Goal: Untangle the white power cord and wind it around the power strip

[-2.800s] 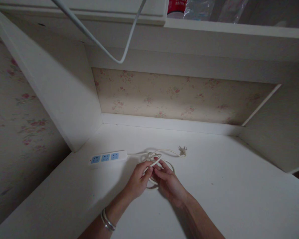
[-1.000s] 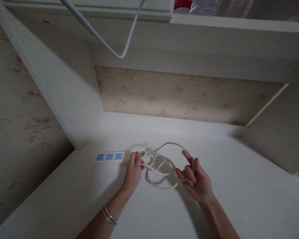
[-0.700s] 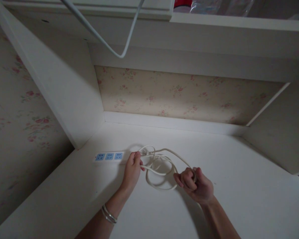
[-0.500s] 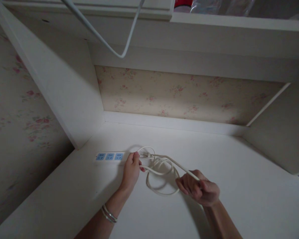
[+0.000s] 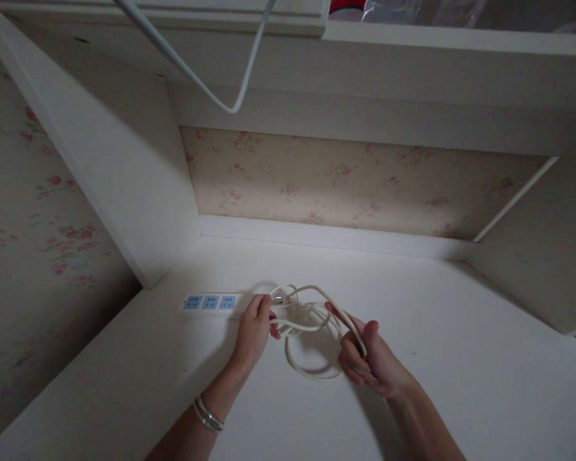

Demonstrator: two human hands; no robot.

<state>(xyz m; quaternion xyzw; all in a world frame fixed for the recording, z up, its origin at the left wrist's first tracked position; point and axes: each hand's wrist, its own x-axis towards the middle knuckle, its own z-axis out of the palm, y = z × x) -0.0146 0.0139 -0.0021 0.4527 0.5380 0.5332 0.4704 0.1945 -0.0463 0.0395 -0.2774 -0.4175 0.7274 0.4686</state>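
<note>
A white power strip (image 5: 219, 302) with blue sockets lies on the white desktop, its right end hidden behind my left hand (image 5: 256, 323). My left hand is closed, with strands of white power cord coming out past its fingertips. The loose loops of the power cord (image 5: 312, 370) spread over the desktop between my hands. Close to the left fingertips is the cord's plug (image 5: 283, 299), partly covered by strands. My right hand (image 5: 365, 349) is curled loosely around another stretch of cord, index finger extended along it and thumb raised.
The white desktop (image 5: 436, 307) runs back to a low ledge below flowered wallpaper (image 5: 345, 186). White side panels stand left and right. A shelf (image 5: 461, 38) with plastic-wrapped items is overhead. A pale bent cable (image 5: 235, 105) hangs at upper left.
My right hand has moved slightly left and up, its grip looser and its index finger now extended. The cord between the hands has slackened into an arch. My left hand stays nearly still.
</note>
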